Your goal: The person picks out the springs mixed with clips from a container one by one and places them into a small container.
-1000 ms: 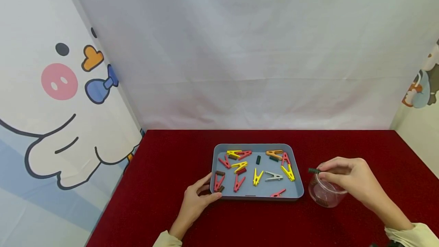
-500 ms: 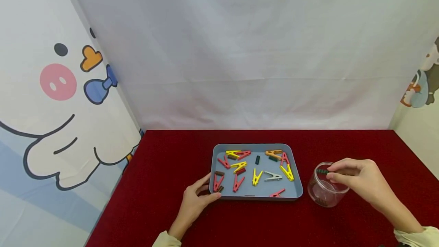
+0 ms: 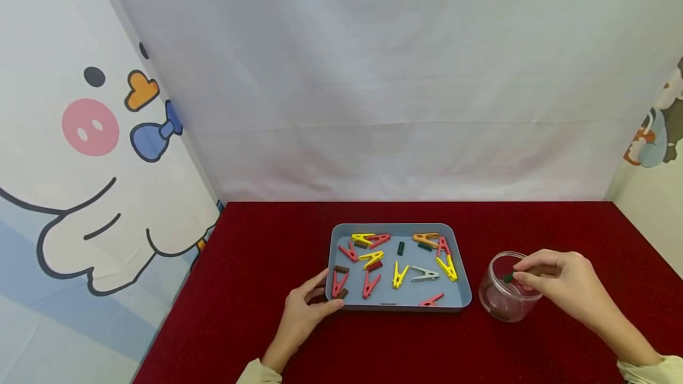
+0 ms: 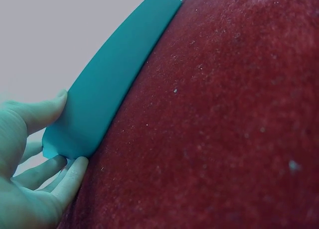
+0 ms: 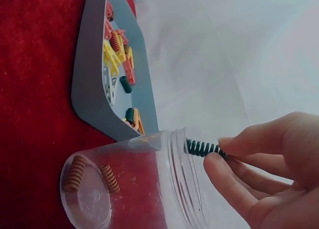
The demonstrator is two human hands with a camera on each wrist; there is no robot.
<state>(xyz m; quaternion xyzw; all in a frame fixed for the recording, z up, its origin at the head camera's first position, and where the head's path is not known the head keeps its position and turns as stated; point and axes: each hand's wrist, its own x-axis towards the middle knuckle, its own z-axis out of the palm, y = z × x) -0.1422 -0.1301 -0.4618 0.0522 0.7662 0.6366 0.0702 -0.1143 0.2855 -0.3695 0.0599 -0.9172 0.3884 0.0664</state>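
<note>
Between the thumb and fingertips of my right hand, a dark green coil spring is pinched at one end. Its free end points into the mouth of a clear plastic jar. Two brown springs lie at the jar's bottom in the right wrist view. My left hand grips the near left corner of a blue-grey tray, thumb on the front wall and fingers round the side. Inside the tray are red, yellow, orange and pale grey clothespin halves, such as a yellow one, among loose springs.
The tray and jar stand side by side on a dark red cloth-covered table. A white curtain hangs behind the table's far edge. A cartoon-printed sheet hangs at the left, and another printed panel at the right.
The right hand has moved slightly right, bringing the green spring from the jar's left rim over the opening, then tilting and lowering it. The left hand stays on the tray's corner.
</note>
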